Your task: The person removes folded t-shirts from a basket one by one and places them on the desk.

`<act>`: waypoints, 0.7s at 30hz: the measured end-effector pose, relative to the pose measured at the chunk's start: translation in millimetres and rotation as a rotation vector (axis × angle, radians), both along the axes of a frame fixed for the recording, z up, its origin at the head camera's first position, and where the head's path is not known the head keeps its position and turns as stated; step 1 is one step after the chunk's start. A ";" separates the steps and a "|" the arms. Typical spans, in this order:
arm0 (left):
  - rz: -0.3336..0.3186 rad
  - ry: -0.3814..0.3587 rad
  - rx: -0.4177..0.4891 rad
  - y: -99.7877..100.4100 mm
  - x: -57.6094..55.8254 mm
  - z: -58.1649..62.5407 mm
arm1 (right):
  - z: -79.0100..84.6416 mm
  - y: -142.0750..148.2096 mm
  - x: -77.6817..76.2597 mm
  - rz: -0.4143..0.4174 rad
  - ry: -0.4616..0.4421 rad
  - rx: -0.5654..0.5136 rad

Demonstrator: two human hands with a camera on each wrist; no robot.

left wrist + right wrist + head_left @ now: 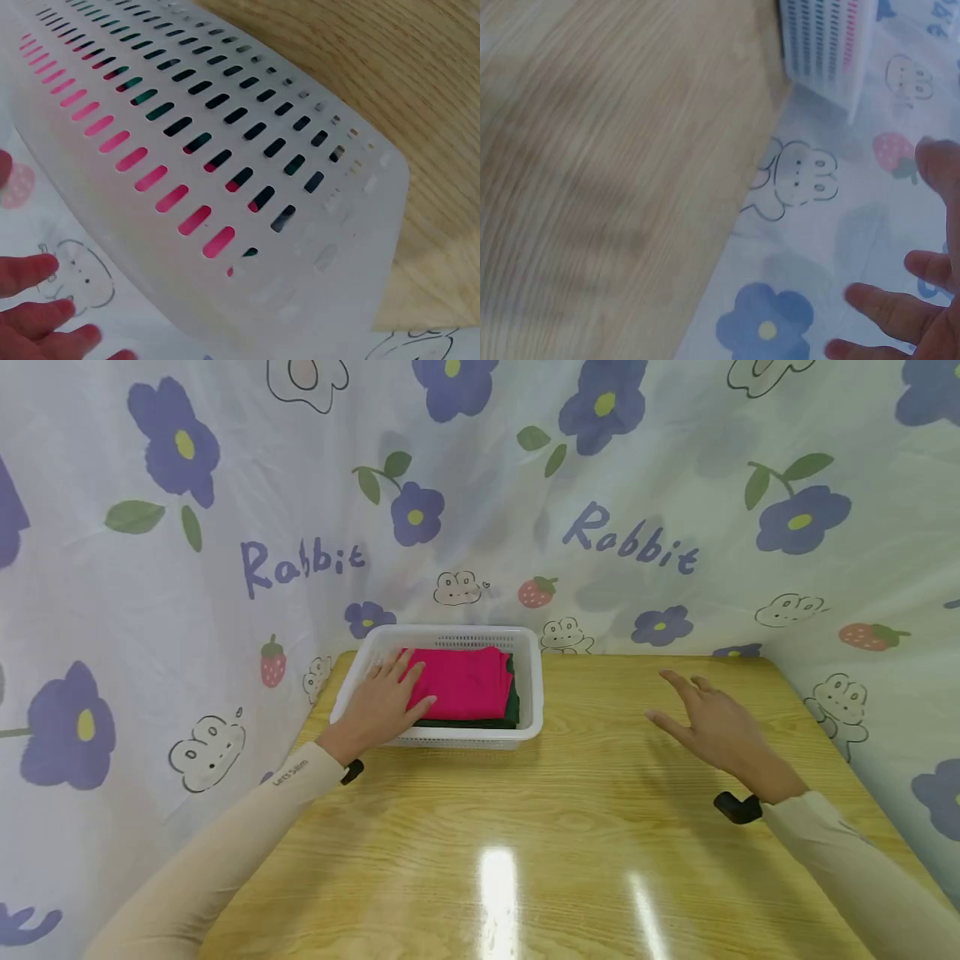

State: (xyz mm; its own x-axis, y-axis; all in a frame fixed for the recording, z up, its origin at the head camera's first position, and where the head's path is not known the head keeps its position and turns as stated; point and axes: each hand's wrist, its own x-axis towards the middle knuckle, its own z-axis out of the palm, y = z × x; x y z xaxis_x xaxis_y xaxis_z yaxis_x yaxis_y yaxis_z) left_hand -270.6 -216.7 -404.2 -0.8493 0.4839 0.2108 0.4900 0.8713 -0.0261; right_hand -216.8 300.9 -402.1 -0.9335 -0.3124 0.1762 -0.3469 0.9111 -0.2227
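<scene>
A white plastic basket with slotted walls stands at the back left of the wooden table. Inside lies a folded bright pink cloth on top of dark green fabric. My left hand reaches over the basket's left front, its fingers spread across the left edge of the pink cloth. In the left wrist view, the fingertips show beside the slotted basket wall. Held in the air above the table's right side, my right hand has relaxed fingers and holds nothing.
The wooden table runs up to a white curtain printed with purple flowers, rabbits and strawberries, which hangs behind and along both sides. Black bands with small devices sit on both wrists.
</scene>
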 end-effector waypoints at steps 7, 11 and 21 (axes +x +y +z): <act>0.001 0.020 0.136 -7.1 -3.2 1.6 | -3.7 -22.2 -9.9 0.038 0.017 -0.138; 0.056 -0.089 0.201 -10.7 -9.2 0.5 | -6.7 -40.5 -18.8 0.069 -0.011 -0.244; 0.153 -0.268 0.349 -26.9 -28.1 -3.5 | -7.6 -87.3 -38.2 0.072 -0.217 -0.523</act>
State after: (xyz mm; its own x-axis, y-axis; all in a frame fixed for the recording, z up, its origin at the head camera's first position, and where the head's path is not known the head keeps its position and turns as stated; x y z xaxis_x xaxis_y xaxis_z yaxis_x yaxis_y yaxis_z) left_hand -298.7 -243.5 -407.7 -0.9523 0.2876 0.1025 0.3044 0.8683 0.3916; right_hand -255.0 213.6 -409.8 -0.9451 -0.2992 0.1315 -0.3003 0.6362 -0.7107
